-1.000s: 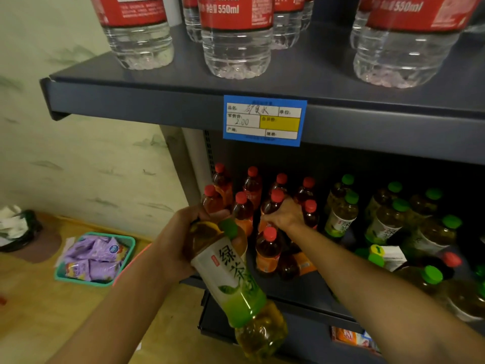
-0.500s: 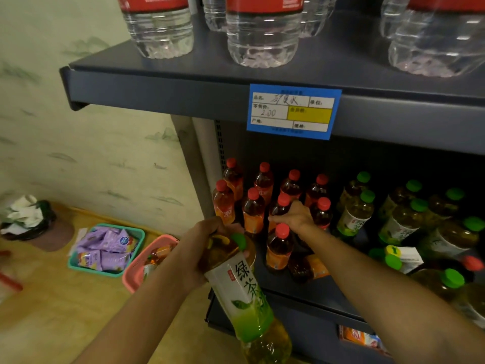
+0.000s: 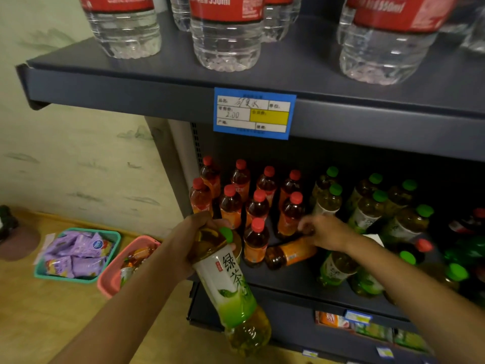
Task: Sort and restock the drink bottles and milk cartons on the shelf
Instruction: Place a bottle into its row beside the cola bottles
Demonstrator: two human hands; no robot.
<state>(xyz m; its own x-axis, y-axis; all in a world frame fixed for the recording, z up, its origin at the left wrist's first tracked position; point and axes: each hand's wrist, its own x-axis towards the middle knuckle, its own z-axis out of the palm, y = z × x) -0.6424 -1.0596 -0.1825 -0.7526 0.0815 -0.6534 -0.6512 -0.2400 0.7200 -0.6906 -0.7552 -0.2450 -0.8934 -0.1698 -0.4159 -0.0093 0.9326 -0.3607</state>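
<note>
Head view: left hand (image 3: 194,240) grips green tea bottle (image 3: 231,287) by its neck, tilted, base toward the camera, out in front of the shelf (image 3: 296,282) edge, same grip as half a second ago. Right hand (image 3: 325,232) has moved: earlier it sat on top of a red-cap bottle in the front row, now it is lower and further right, fingers curled down at the neck end of a fallen bottle (image 3: 291,253) (orange label, lying on its side on the shelf); whether it actually grips it, cannot tell. Red-cap bottles (image 3: 257,203) stand upright in rows on the left of the shelf, green-cap bottles (image 3: 367,206) to the right, some of them lying down. Water bottles (image 3: 225,35) stand on the upper shelf, price tag (image 3: 253,112) below them. Two baskets (image 3: 78,253) on the floor at left.
</note>
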